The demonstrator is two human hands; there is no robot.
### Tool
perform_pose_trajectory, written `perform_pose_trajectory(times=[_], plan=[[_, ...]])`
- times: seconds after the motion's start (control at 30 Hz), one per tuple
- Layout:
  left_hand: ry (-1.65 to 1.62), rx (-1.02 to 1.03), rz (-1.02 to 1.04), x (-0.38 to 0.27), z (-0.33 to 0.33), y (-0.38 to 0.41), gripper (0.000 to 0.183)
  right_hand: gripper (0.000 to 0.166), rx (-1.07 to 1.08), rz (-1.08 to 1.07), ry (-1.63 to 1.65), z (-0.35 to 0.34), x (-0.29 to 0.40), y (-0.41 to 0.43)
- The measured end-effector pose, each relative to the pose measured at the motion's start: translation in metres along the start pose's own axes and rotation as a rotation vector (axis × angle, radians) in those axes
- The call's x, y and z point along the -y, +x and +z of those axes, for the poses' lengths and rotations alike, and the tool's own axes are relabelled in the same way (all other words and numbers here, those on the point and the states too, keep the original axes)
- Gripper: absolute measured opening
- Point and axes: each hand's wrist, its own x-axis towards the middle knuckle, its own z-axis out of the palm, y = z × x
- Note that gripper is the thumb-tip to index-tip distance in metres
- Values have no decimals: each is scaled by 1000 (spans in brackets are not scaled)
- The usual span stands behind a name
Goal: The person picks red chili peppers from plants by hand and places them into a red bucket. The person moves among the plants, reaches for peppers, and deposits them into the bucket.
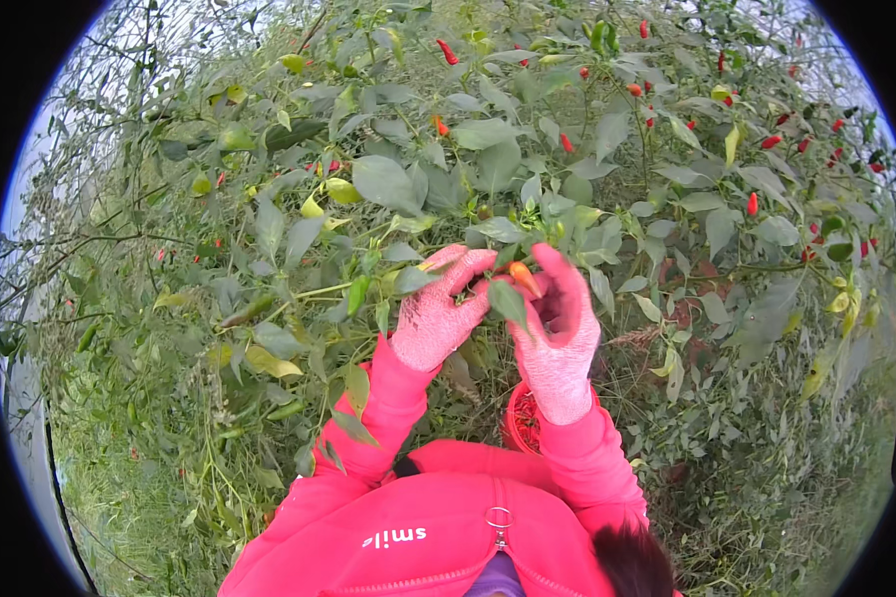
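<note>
Both my hands wear pink knit gloves and are raised among the branches of a chili pepper plant. An orange chili pepper (524, 278) lies between them, beside the fingers of my right hand (560, 321), whose thumb and fingers are apart around it. My left hand (446, 310) is just to the left, its fingertips curled at a stem near a hanging leaf (508, 302); what they grip is hidden. Below my right wrist stands a red bucket (509, 422) holding many red chilies (524, 419), partly covered by my sleeve.
Dense chili foliage surrounds my hands. Red chilies hang at the upper right, one (753, 204) to the right of my hands, another (446, 52) above. A green chili (357, 295) hangs left of my left hand. Leafy branches cross my left sleeve (388, 407).
</note>
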Motion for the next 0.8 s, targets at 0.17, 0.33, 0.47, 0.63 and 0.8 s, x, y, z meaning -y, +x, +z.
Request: perform_pose_trajectory(times=[0.17,0.33,0.47,0.63,0.8], plan=[[56,14,347,-5,0,10,34,26,14,0,47,-11,-14,7],[19,-7,272,-5,1,9,37,29,15,71,257,-5,-22,-1],[33,-24,274,-2,1,8,34,29,67,28,389,-5,-23,-2],[13,-64,277,4,0,7,29,26,108,7,408,-4,-30,-1],[-109,-49,316,19,-6,-2,32,17,-58,-137,228,-8,-31,10]])
